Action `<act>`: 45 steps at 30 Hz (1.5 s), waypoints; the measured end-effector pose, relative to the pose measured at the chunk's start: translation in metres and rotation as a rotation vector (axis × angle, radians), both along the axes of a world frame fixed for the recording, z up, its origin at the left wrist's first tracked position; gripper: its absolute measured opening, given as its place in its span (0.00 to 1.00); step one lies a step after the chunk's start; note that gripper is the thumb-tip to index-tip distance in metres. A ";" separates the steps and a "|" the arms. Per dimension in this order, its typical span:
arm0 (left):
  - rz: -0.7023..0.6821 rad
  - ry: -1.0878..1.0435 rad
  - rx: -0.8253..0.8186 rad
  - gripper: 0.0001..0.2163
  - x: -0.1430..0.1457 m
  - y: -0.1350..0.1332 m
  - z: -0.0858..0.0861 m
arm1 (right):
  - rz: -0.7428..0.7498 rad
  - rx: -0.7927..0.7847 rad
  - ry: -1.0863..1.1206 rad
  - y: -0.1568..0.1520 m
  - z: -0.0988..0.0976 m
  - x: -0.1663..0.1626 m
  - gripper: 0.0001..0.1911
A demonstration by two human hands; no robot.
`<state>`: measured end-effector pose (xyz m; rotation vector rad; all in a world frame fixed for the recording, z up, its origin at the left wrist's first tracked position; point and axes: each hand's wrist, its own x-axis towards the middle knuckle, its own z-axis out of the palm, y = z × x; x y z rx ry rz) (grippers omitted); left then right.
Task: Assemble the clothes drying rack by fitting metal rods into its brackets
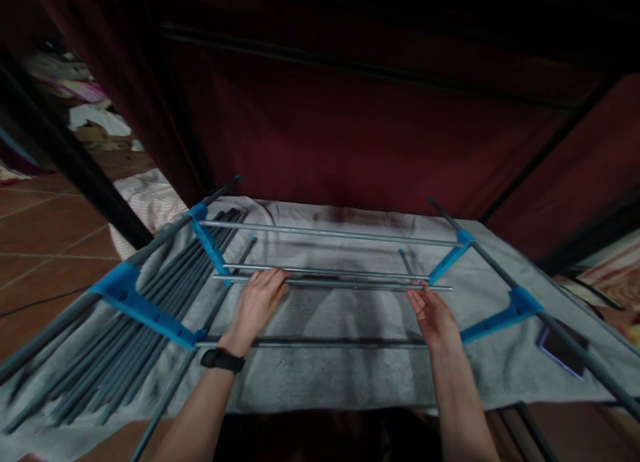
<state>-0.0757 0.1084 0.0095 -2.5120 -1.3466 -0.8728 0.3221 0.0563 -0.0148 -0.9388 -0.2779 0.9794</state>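
A loose thin metal rod [345, 285] runs across the middle of a rack frame with blue plastic brackets [150, 309]. My left hand [260, 302], with a dark band on its wrist, has its fingers curled over this rod towards its left end. Palm turned up, my right hand [434, 315] closes its fingertips on the rod towards its right end. Just behind it, close and parallel, a crossbar [330, 273] spans the inner bracket ends. Another crossbar [325, 233] joins the far brackets, and a near crossbar [340, 343] passes beneath my wrists. Parts of my fingers are hidden behind the rods.
Several loose grey tubes [165, 302] lie on the left of the grey cloth [320, 382]. A phone [563, 349] rests on the right, beyond the side rail [500, 272]. A dark red panel [340, 142] stands behind. Tiled floor [55, 229] and piled cloths are at left.
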 end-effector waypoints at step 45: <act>-0.094 -0.024 0.098 0.12 -0.017 0.028 -0.017 | -0.049 0.096 0.017 0.047 0.042 -0.032 0.11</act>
